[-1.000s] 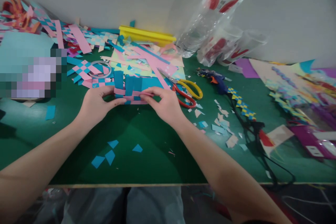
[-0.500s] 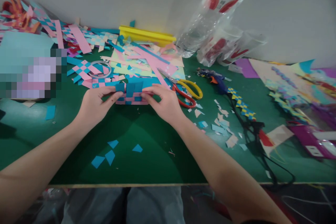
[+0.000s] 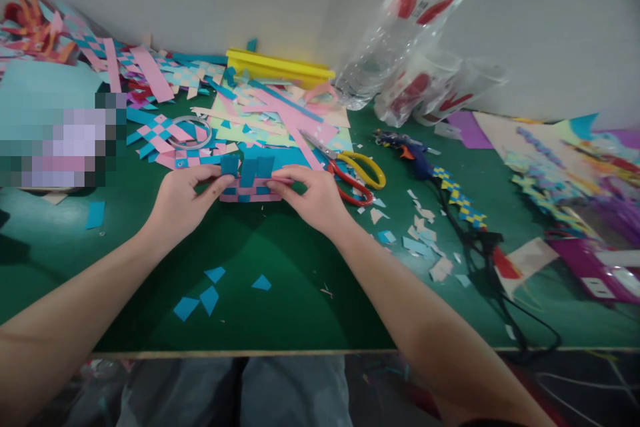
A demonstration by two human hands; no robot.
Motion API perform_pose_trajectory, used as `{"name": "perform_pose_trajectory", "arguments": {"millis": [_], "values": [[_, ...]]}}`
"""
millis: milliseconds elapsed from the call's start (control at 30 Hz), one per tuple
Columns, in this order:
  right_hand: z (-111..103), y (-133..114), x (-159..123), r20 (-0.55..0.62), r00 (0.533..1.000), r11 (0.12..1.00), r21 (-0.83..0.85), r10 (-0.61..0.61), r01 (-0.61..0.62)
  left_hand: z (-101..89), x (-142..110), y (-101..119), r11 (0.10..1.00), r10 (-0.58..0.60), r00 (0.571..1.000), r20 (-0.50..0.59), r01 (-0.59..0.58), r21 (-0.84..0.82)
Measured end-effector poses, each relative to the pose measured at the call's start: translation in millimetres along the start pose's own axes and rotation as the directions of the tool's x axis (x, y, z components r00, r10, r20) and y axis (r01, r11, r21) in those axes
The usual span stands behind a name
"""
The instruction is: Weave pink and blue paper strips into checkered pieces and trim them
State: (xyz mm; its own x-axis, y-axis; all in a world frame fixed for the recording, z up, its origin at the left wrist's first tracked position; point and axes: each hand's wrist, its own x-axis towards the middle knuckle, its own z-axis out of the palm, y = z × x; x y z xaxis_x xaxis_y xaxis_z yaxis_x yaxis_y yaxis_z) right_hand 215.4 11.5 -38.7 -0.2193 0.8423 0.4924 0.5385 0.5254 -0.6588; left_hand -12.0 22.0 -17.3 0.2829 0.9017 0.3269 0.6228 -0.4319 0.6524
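Between my two hands is a small woven piece of pink and blue paper strips point(image 3: 251, 191), its blue strip ends standing up along the top. My left hand point(image 3: 187, 203) pinches its left end between thumb and fingers. At the right end, my right hand point(image 3: 311, 199) is closed on the weave and a pink strip. Scissors point(image 3: 357, 173) with one yellow and one red handle lie just beyond my right hand. A roll of clear tape point(image 3: 190, 133) rests on woven paper behind my left hand.
Blue paper scraps point(image 3: 210, 299) lie near the front edge. On the right are a blue glue gun point(image 3: 413, 152) with a black cord, more scraps point(image 3: 425, 243) and a purple box point(image 3: 595, 270). Behind stand a yellow plastic strip point(image 3: 280, 67), a clear bottle point(image 3: 385, 33) and plastic cups point(image 3: 420, 87).
The upright blue strip ends have shifted and now stand more apart, with a gap beside the left one. Both hands keep nearly the same place and grip.
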Motion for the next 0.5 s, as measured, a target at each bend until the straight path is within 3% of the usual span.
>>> {"name": "perform_pose_trajectory", "arguments": {"millis": [500], "values": [[-0.9, 3.5, 2.6, 0.111, 0.991, 0.996, -0.034, -0.078, 0.082, 3.1, -2.1, -6.7, 0.995, 0.004, 0.999, 0.052, 0.002, -0.102]]}}
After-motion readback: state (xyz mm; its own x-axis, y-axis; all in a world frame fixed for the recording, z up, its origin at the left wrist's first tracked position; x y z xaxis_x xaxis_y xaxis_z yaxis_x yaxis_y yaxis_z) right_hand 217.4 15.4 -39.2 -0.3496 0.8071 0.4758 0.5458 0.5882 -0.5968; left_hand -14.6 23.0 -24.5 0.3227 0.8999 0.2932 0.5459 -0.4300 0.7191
